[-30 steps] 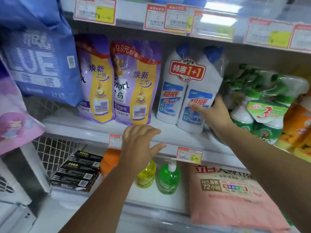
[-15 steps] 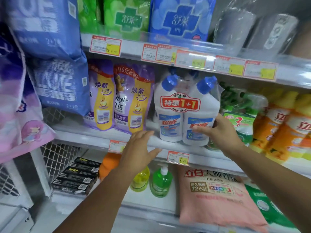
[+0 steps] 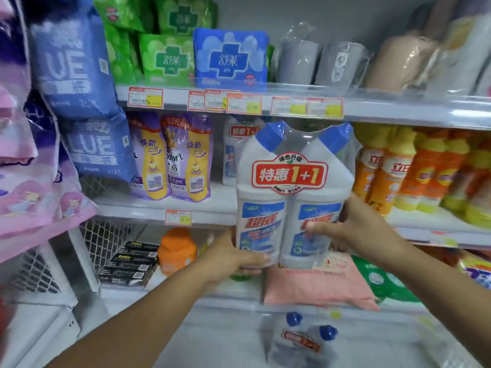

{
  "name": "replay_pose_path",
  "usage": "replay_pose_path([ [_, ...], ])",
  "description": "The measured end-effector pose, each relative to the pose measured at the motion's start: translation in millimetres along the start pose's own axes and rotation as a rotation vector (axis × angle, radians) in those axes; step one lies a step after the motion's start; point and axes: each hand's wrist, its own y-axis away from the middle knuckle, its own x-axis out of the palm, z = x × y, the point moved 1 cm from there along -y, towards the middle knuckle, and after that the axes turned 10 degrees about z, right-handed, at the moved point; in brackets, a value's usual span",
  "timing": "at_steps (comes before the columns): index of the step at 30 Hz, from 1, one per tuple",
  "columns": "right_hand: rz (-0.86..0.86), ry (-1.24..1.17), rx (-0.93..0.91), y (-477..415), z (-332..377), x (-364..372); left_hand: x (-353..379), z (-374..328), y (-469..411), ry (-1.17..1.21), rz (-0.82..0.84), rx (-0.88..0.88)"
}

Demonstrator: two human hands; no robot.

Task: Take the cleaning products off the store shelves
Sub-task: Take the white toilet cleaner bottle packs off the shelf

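A shrink-wrapped twin pack (image 3: 292, 197) of white cleaner bottles with blue caps and a red "1+1" label is held in the air in front of the middle shelf (image 3: 159, 208). My left hand (image 3: 233, 258) grips its bottom left corner from below. My right hand (image 3: 345, 229) grips its right side, thumb across the front label. A second such pack (image 3: 233, 152) still stands on the shelf behind it. Another twin pack (image 3: 303, 341) lies on the white surface below, blurred.
Purple refill pouches (image 3: 170, 158) stand left of the packs, orange and yellow bottles (image 3: 414, 171) to the right. Blue bags (image 3: 79, 75) and pink packs (image 3: 32, 203) hang at left. On the lower shelf sit an orange jar (image 3: 176, 251), black boxes (image 3: 130, 264) and a pink bag (image 3: 318, 282).
My right hand has pulled the twin pack off the middle shelf toward me. My left hand moved from the shelf edge to the pack's bottom and took hold. The view tilted upward.
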Motion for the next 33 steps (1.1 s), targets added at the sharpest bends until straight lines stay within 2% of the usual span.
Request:
replay_pose_path([
  [2,-0.061,0.175,0.009,16,-5,-7,13,8,13,0.006,-0.052,-0.032],
  [4,-0.084,0.137,0.022,29,-13,-8,19,12,23,-0.034,-0.112,-0.034],
  [7,-0.096,-0.101,0.075,48,-20,-6,23,17,40,-0.086,-0.184,-0.032],
  [9,0.008,-0.283,0.090,61,-23,-7,22,25,50,-0.099,-0.173,-0.048],
  [12,0.179,-0.546,0.173,76,-30,-6,16,35,61,-0.135,-0.083,-0.061],
  [14,0.216,-0.628,0.212,83,-39,-5,12,38,64,-0.168,0.007,-0.078],
  [18,0.148,-0.539,0.280,100,-50,-7,13,44,65,-0.263,0.149,-0.157],
  [24,0.002,-0.758,0.292,114,-60,-16,24,44,62,-0.379,0.131,-0.185],
  [29,-0.064,-0.783,0.311,119,-65,-18,45,47,59,-0.496,0.109,-0.175],
  [33,-0.044,-0.719,0.297,122,-60,-19,50,56,54,-0.571,0.106,-0.197],
])
